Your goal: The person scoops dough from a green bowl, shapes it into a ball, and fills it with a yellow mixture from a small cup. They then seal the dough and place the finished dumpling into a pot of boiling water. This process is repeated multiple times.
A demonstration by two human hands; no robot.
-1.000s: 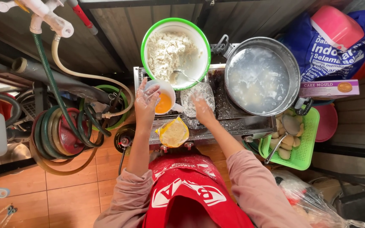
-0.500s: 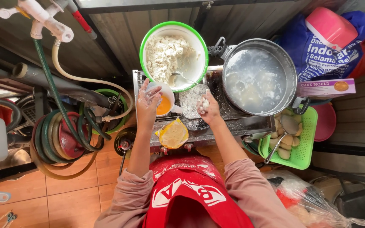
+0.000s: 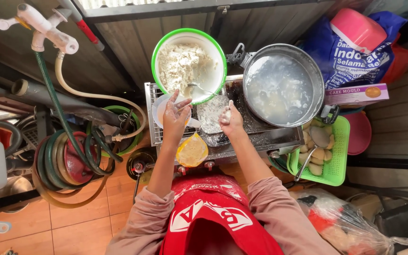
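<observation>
Dough lump (image 3: pixel 226 114) now lifted off the floured plate (image 3: pixel 212 114), pinched in right hand (image 3: pixel 232 122) above it; left hand (image 3: pixel 175 118) moved over the small cup (image 3: pixel 159 109), fingers spread, covering the orange liquid.

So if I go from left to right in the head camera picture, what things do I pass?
Coiled hoses → left hand over the small white cup → floured tray → right hand → big metal pan → green basket → purple box.
</observation>
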